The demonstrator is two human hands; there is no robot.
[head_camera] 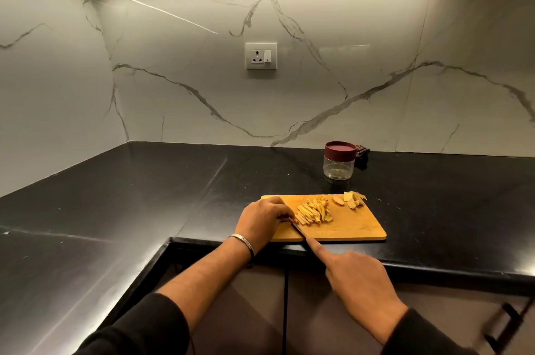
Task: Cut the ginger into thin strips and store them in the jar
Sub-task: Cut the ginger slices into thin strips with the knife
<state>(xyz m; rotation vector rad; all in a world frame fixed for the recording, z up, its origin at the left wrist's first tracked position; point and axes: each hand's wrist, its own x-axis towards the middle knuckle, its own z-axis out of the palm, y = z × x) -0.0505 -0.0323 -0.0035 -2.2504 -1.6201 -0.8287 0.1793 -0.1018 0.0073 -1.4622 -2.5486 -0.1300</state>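
Observation:
A pile of thin ginger strips (pixel 314 210) lies in the middle of a wooden cutting board (pixel 353 227). Uncut ginger slices and peel (pixel 351 200) sit at the board's far right corner. My right hand (pixel 357 279) grips a knife (pixel 298 228), index finger stretched along its spine, blade tip at the left end of the pile. My left hand (pixel 262 218) rests curled on the board, fingertips holding ginger against the blade. A clear jar with a maroon lid (pixel 339 160) stands closed behind the board.
The board sits near the front edge of a black stone counter (pixel 144 195) that wraps round a corner. A small dark object (pixel 362 153) lies behind the jar. A wall socket (pixel 261 55) is on the marble backsplash. Cabinet doors are below.

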